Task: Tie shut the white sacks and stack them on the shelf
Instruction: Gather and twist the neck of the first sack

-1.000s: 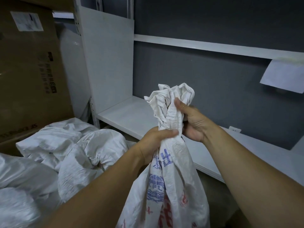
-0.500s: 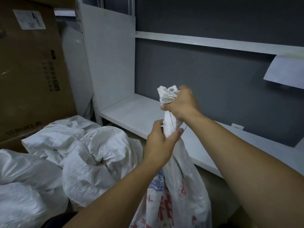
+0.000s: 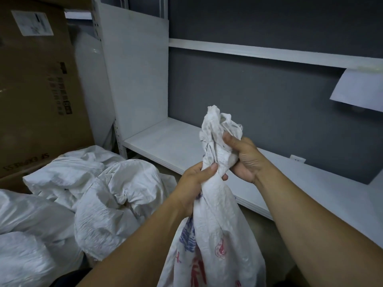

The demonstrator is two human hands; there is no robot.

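Observation:
A white woven sack (image 3: 219, 235) with red and blue print stands upright in front of me, its mouth gathered into a crumpled bunch. My left hand (image 3: 193, 183) grips the twisted neck from the left. Just above and to the right, my right hand (image 3: 245, 158) holds the bunched top, thumb pressed into the fabric. The white shelf (image 3: 165, 141) runs behind the sack, low along the grey wall.
Several more white sacks (image 3: 87, 195) lie heaped on the floor at the left. A large cardboard box (image 3: 37, 85) leans behind them. A white upright panel (image 3: 134, 75) ends the shelf on the left, a higher shelf board (image 3: 269, 53) crosses above, and a paper sheet (image 3: 358, 90) hangs at right.
My right hand slid from on top of the bunch down to its right side, and the crumpled top has sprung up again. The left hand stays on the neck.

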